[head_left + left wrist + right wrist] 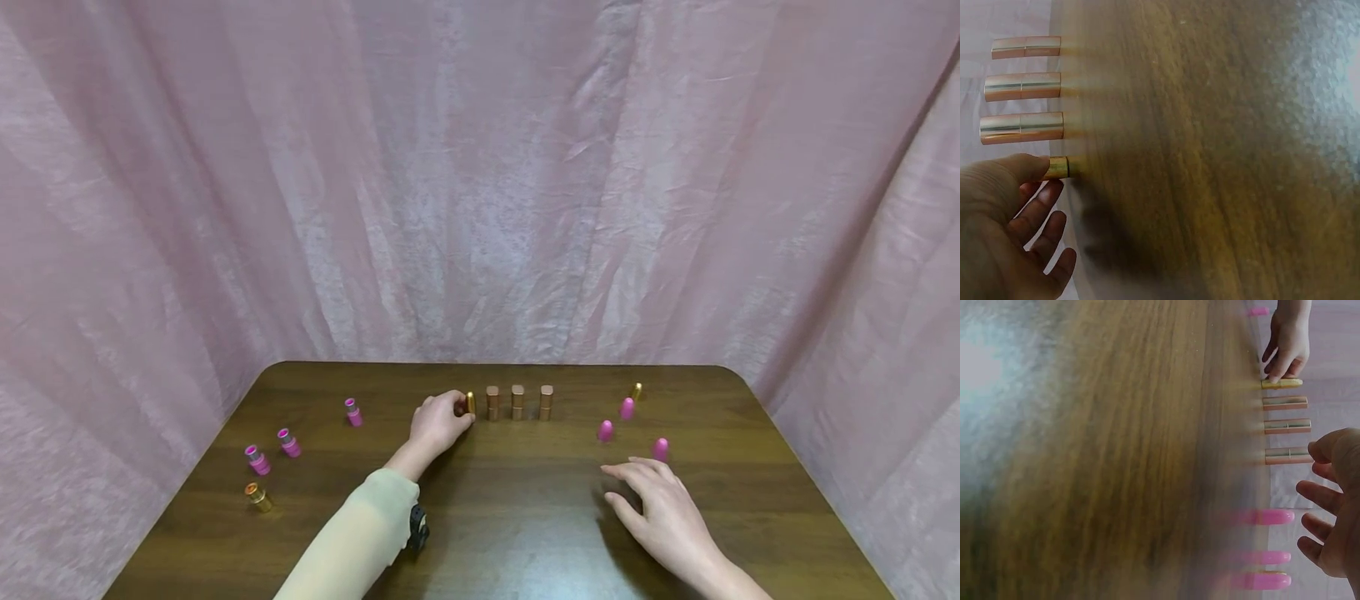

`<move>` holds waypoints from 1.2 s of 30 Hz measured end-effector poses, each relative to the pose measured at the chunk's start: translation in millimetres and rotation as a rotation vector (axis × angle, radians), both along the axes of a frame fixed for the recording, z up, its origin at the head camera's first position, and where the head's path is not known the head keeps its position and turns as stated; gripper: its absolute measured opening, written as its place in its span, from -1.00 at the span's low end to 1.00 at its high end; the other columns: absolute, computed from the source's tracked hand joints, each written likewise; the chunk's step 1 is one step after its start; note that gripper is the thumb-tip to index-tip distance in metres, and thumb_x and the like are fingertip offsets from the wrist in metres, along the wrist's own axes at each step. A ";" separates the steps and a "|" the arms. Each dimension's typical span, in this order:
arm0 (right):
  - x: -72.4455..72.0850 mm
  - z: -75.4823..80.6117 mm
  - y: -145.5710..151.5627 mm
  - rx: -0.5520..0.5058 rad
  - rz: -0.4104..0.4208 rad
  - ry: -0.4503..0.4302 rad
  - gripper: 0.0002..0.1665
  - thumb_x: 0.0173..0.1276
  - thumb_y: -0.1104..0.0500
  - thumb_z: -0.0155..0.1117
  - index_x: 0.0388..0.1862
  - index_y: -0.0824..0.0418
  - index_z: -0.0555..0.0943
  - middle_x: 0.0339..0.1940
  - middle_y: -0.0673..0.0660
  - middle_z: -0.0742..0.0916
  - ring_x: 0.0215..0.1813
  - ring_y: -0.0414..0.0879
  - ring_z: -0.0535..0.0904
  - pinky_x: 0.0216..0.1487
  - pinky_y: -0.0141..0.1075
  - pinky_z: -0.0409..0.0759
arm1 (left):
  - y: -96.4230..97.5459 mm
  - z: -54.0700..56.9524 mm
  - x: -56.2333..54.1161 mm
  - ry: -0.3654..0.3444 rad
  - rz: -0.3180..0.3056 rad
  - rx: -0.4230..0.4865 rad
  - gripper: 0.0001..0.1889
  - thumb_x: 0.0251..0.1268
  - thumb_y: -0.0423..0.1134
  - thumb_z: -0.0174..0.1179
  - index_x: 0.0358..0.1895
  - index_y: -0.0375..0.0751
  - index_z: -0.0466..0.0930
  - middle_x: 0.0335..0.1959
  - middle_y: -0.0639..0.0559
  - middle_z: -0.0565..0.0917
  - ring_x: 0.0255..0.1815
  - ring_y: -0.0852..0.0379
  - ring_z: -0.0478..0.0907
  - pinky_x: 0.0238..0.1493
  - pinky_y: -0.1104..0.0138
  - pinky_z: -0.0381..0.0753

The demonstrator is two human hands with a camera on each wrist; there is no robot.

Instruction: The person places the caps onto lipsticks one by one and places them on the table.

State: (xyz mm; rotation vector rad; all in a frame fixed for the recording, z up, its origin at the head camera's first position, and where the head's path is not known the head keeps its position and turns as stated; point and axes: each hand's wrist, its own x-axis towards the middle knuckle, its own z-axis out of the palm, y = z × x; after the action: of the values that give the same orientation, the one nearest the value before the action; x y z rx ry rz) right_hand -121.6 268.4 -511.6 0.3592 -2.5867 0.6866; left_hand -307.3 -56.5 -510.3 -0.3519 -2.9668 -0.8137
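My left hand [438, 423] pinches a slim gold lipstick tube [471, 402] between thumb and fingers. The tube stands upright at the left end of a row of three closed rose-gold lipsticks [517, 402]. In the left wrist view, the lower end of the gold tube [1060, 167] shows below the thumb, right at the tabletop. My right hand [663, 514] hovers over the right side of the table with its fingers spread and holding nothing. Just beyond its fingertips stands a pink lipstick cap [661, 449].
Two more pink caps [605, 431] and a small gold cap [637, 391] stand at the back right. Three pink lipstick bases [290, 443] and a gold lipstick base [258, 497] stand uncapped at left. A pink curtain [480, 183] hangs behind the wooden table [495, 517].
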 end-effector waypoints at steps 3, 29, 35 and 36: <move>0.3 -1.0 1.0 0.002 -0.003 0.009 -0.57 0.22 0.15 0.56 0.09 0.04 0.74 0.01 -0.14 0.77 0.24 0.07 0.56 0.21 0.06 0.42 | -1.4 -2.3 -0.6 -0.001 0.002 -0.007 -0.78 0.29 -0.13 0.41 -0.06 -0.06 0.70 -0.22 0.14 0.71 -0.08 -0.03 0.62 0.05 -0.03 0.53; -13.9 18.6 78.7 -0.113 -0.179 -0.153 -0.53 0.46 0.02 0.35 0.24 0.23 0.63 0.16 0.32 0.70 0.26 0.35 0.44 0.08 0.30 0.43 | -45.6 24.0 61.5 0.228 -0.154 -0.184 -0.53 0.27 0.06 0.38 0.17 -0.07 0.67 0.08 0.01 0.70 0.10 -0.12 0.58 0.10 -0.05 0.52; -25.9 13.6 88.9 -0.112 -0.203 -0.231 -0.44 0.47 -0.02 0.33 0.28 0.31 0.58 0.17 0.38 0.68 0.21 0.38 0.46 0.04 0.27 0.44 | -37.5 29.1 93.1 0.283 -0.273 -0.218 -0.50 0.28 0.09 0.36 0.21 -0.04 0.64 0.10 0.05 0.69 0.13 -0.05 0.57 0.16 0.00 0.52; -28.0 12.3 89.2 -0.108 -0.205 -0.245 -0.43 0.46 -0.02 0.33 0.28 0.32 0.58 0.16 0.37 0.69 0.22 0.39 0.46 0.06 0.28 0.44 | -35.3 29.2 98.1 0.291 -0.298 -0.226 -0.49 0.29 0.10 0.35 0.23 -0.04 0.63 0.11 0.07 0.68 0.14 -0.03 0.57 0.18 0.01 0.51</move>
State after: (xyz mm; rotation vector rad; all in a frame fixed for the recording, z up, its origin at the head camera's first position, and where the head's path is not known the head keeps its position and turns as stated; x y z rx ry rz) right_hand -149.6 357.5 -499.3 -0.0270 -2.7477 0.8361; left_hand -209.3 -91.8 -481.0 -0.8591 -2.7667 -0.3981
